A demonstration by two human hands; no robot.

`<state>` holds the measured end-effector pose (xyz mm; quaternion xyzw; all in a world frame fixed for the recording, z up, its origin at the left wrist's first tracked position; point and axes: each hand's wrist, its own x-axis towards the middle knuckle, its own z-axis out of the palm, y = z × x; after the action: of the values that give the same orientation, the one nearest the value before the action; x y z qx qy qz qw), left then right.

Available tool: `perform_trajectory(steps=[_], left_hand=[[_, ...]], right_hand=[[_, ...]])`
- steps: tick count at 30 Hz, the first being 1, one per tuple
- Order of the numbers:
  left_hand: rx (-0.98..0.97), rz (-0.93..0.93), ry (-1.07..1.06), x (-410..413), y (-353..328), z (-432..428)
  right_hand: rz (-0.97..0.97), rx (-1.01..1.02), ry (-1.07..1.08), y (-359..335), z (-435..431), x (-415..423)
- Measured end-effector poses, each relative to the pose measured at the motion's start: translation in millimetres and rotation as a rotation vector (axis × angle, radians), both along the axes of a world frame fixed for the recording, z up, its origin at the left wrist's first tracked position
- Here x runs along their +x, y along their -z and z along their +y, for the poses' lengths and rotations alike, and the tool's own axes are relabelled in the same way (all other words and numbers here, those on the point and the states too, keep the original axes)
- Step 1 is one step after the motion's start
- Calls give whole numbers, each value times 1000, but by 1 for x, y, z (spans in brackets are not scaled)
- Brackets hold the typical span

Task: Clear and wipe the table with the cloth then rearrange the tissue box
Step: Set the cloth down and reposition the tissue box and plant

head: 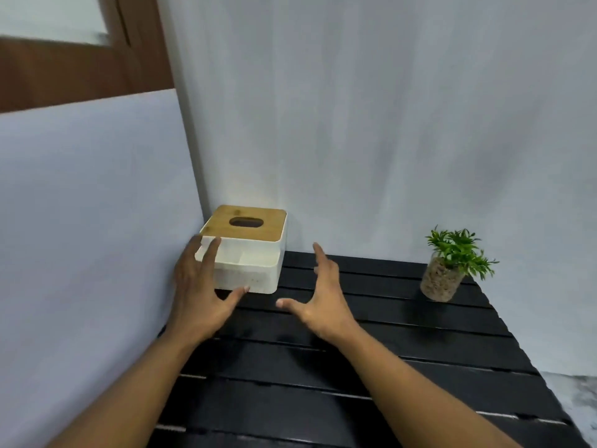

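A white tissue box (255, 263) with a wooden lid and an oval slot stands in the back left corner of the black slatted table (371, 376). My left hand (202, 286) is spread open against the box's left front corner, fingers over its edge and thumb near its lower front. My right hand (318, 299) hovers open just right of the box, fingers apart, a small gap away from it. No cloth is in view.
A small green plant in a glass jar of pebbles (447, 270) stands at the table's back right. White walls (387, 124) close the back and left sides. The table's right edge drops to a speckled floor (578, 402).
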<state>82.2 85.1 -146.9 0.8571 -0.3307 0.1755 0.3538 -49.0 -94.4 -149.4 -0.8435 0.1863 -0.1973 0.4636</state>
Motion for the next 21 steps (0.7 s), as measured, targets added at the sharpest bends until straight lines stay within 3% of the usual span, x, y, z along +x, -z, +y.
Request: perform_trajectory(steps=[8, 14, 21], left_hand=[[-329, 375, 230, 43, 17, -3], [-404, 386, 265, 45, 21, -3], [-338, 366, 204, 41, 17, -10]], right_hand=[[-64, -54, -34, 9, 18, 63], [-111, -140, 62, 17, 20, 74], [-126, -120, 58, 16, 10, 57]])
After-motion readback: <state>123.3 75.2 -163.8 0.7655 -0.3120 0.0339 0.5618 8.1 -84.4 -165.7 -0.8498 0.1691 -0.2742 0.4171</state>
